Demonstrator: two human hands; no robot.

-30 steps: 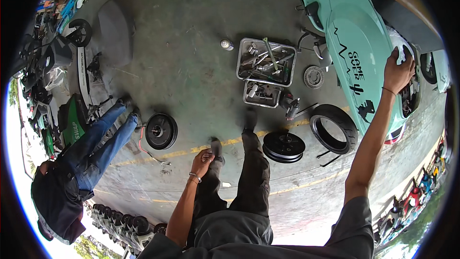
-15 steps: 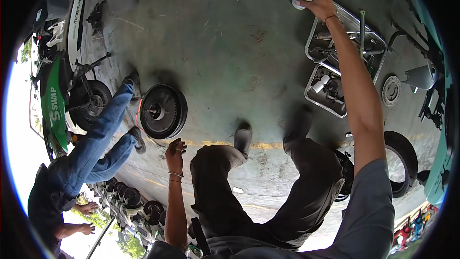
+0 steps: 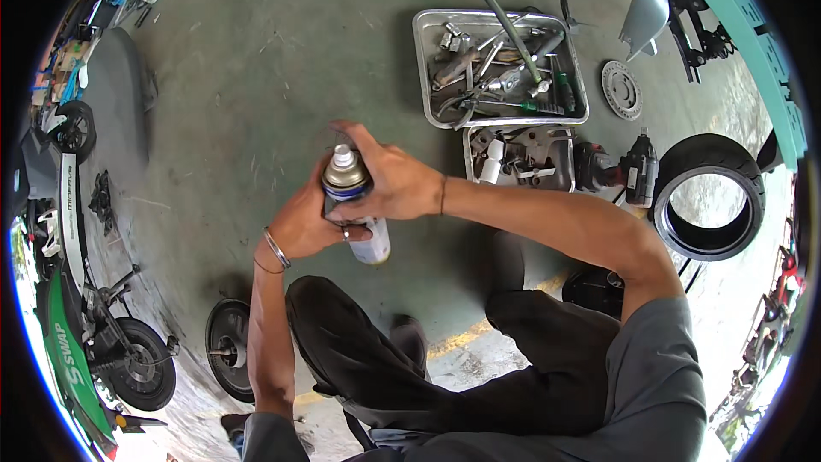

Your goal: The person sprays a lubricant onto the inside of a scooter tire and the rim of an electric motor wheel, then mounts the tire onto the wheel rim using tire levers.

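Note:
A white spray can (image 3: 371, 244) with a metal dome and a white nozzle is between my two hands, above the floor in front of my knees. My left hand (image 3: 301, 216) is closed around its left side, with a ring on one finger. From the right, my right hand (image 3: 400, 178) grips the upper part of the can, its index finger raised near the nozzle. The can leans slightly, top toward the far left. My fingers cover much of its middle.
A metal tray (image 3: 416, 64) of hand tools stands far right, with a smaller parts tray (image 3: 571, 154) nearer. Right of them are a cordless impact driver (image 3: 640, 171), a tyre (image 3: 676, 231) and a round disc (image 3: 622, 90). Left are a wheel (image 3: 224, 334) and a green motorbike (image 3: 73, 359).
My right hand has brought the spray can from beside the tray back toward me. My left hand has come up and taken hold of it too. The view has shifted right.

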